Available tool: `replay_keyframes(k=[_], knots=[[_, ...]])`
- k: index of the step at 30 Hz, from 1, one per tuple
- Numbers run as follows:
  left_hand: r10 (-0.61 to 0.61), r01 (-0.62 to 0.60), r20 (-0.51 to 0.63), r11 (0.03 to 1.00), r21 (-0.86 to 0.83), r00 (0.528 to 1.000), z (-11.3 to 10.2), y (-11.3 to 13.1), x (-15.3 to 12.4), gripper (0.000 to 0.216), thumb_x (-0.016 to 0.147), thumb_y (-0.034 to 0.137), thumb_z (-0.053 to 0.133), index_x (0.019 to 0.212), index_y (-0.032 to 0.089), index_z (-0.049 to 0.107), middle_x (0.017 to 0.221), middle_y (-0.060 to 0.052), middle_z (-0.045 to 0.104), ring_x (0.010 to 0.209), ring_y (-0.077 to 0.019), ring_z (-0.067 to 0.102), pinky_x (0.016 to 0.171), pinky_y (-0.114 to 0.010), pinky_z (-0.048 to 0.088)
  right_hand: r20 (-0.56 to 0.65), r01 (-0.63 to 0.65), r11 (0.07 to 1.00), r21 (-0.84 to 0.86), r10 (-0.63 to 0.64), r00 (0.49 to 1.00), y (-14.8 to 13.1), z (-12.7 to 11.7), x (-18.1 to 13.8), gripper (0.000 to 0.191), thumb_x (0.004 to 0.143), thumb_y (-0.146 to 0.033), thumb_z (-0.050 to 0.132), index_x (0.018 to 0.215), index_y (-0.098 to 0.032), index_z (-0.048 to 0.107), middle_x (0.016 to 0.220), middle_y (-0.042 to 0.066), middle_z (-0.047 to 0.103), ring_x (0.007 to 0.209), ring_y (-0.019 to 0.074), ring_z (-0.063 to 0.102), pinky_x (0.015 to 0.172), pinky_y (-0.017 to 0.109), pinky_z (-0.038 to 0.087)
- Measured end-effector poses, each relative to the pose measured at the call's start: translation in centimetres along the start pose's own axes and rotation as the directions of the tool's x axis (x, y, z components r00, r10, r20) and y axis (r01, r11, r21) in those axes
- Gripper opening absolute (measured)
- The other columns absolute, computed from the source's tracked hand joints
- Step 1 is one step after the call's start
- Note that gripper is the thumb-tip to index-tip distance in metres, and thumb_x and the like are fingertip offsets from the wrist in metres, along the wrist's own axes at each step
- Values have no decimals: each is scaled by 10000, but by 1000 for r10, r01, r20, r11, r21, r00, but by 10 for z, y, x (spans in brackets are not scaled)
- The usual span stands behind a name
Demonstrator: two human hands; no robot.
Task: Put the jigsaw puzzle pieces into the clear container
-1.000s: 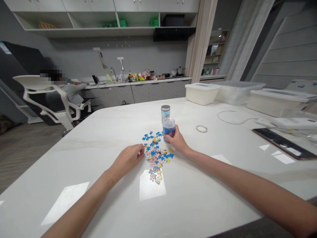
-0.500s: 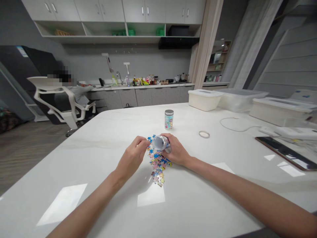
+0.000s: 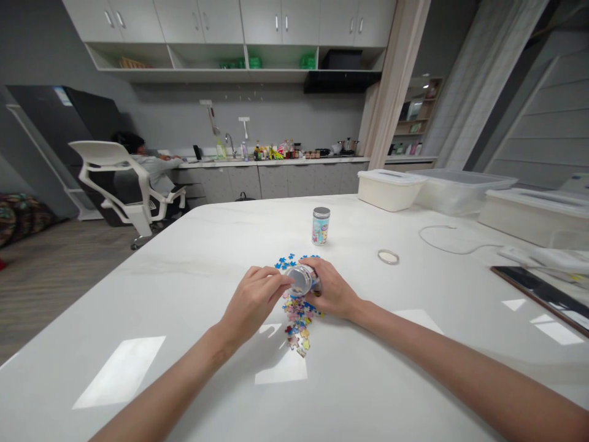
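My right hand (image 3: 332, 291) grips a small clear jar (image 3: 302, 279), tipped on its side with the open mouth toward my left hand. My left hand (image 3: 254, 302) is pinched at the jar's mouth; whatever its fingertips hold is too small to make out. Under and around both hands lies a scatter of several small coloured puzzle pieces (image 3: 297, 314) on the white table (image 3: 184, 258). A second jar (image 3: 321, 226) with a grey lid stands upright a little farther back. A loose round lid (image 3: 388, 256) lies to the right.
White and clear storage boxes (image 3: 390, 188) line the far right of the table, with a white cable (image 3: 442, 239) and a dark tablet (image 3: 543, 294) nearer. A person sits in a white chair (image 3: 115, 178) at the back left by the kitchen counter.
My right hand lifted the jar off the table, tipped it sideways and brought it nearer. My left hand rose from the pieces to the jar's mouth. The camera tilted down slightly.
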State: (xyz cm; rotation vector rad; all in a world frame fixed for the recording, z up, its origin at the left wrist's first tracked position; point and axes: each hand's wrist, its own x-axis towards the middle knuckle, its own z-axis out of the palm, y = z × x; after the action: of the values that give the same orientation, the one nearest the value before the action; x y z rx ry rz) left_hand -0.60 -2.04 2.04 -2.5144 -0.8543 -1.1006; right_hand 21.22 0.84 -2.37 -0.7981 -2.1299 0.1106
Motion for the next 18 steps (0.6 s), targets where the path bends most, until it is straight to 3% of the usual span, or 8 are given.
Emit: replay_keyframes(k=[5,8,12,15,18], knots=[[-27,28,49,999,-20,998,-1,-4,-1,161,978,229,476,954,213,634,855,-17,724,806,-150,665,764,-305,465,15,9,1000,14,-9,1000,1,1,-1,616,715,-150,626,1283,-235,403,1208,123,592,1128,288,571,954,483,448],[-26,26,2,999,-25,1000,-3,-3,-1,147,968,180,478,1018,218,611,891,-13,728,838,-150,670,780,-304,461,7,-6,999,40,6,1000,-1,2,-1,608,696,-130,625,1261,-228,420,1199,117,593,1127,280,567,965,471,442],[-45,48,-76,998,41,996,-4,-2,1,235,948,79,431,1111,217,529,1080,-46,705,994,-167,650,849,-318,450,-38,-168,973,157,176,984,-1,0,4,531,704,-154,604,1207,-215,446,1148,89,602,1049,251,582,917,417,460],[-97,95,13,990,103,995,-3,-6,1,246,934,74,395,1106,196,520,1103,-77,684,1005,-194,634,851,-346,444,-66,-396,877,272,428,901,7,0,7,416,725,-266,613,1105,-216,451,963,36,615,859,215,593,779,362,481],[-37,22,271,998,59,962,-3,-13,1,222,939,108,373,1027,191,559,996,-63,694,908,-184,642,831,-353,430,-85,-567,732,377,637,766,22,3,9,369,698,-388,634,962,-231,429,740,-38,543,666,174,532,650,318,449]])
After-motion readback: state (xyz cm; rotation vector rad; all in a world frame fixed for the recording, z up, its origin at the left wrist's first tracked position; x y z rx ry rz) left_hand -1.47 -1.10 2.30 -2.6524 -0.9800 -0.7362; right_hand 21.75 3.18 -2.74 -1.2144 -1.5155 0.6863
